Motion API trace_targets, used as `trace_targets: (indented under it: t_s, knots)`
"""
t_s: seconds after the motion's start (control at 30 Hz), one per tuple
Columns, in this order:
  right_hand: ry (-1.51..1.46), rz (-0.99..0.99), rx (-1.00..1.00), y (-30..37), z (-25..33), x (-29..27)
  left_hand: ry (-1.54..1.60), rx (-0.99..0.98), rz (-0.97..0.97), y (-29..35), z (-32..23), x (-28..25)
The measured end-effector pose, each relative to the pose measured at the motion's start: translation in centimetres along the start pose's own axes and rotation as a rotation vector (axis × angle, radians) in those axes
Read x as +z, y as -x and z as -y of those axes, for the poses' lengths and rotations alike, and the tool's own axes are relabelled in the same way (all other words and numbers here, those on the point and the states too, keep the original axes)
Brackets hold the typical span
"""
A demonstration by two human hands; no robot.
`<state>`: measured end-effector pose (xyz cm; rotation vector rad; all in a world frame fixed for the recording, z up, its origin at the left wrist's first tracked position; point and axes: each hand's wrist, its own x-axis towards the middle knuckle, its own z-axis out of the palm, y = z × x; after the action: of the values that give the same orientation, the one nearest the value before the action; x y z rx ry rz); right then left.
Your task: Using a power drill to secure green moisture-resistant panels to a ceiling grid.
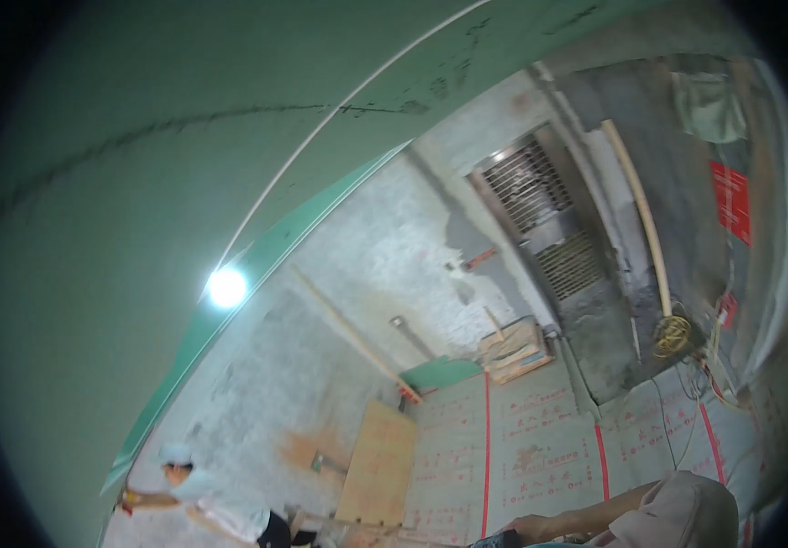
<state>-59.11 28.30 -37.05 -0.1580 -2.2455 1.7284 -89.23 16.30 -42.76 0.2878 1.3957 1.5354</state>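
Overhead, from where I stood, the green ceiling (184,55) looked boarded over, yet one long dark line (202,118) and a few smudges marked it, so I judged its surface unfinished. Work on the grey wall (275,365) seemed to have most left: it was bare and patchy, while the floor sheeting (540,411) appeared to be laid. How far the job in hand had got, I could not say. One of the wearer's hands showed, the right hand (531,527), low at the near edge, right of the middle; a dark thing (498,541) lay at its fingers, too cut off to name, and I could not tell whether they were apart or clamped on it. The left hand was out of sight. Counting round, I made out one lit lamp (227,288), one white cable (333,110) across the ceiling, one co-worker (220,498) in a cap at the near left with an arm stretched out left, one tan board (380,466) leaning on the wall, one metal door (549,219) with two grilles on the far side, one pile of packages (514,352) left of it, and, to the right, one pale pole (642,210), one yellow coil (672,336) and two red notices (730,201).
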Motion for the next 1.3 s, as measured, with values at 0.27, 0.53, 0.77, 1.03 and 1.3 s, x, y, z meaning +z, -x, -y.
trace_targets:
  t_s: [0.27, 0.53, 0.77, 1.03, 1.3]
  knots:
    - [0.103, 0.343, 0.119, 2.0, 2.3, -1.6, 0.331, -0.150, -0.250, 7.5, 8.5, -7.1]
    - [-0.728, -0.242, 0.301, 8.6, -9.0, 5.4, -0.003, 0.025, -0.231, 17.4, -3.7, 15.4]
    - [-0.497, -0.510, 0.026, 6.3, 3.3, 3.4, -0.465, 0.212, 0.230, 15.4, -6.8, 17.8]
    - [0.278, -0.360, -0.373, 10.2, 11.8, -3.4, 0.003, 0.222, -0.007, 20.4, -9.2, 23.7]
    - [0.212, -0.114, -0.354, 9.2, 17.8, -7.5, 0.274, 0.483, -0.192, 28.0, -9.9, 28.7]
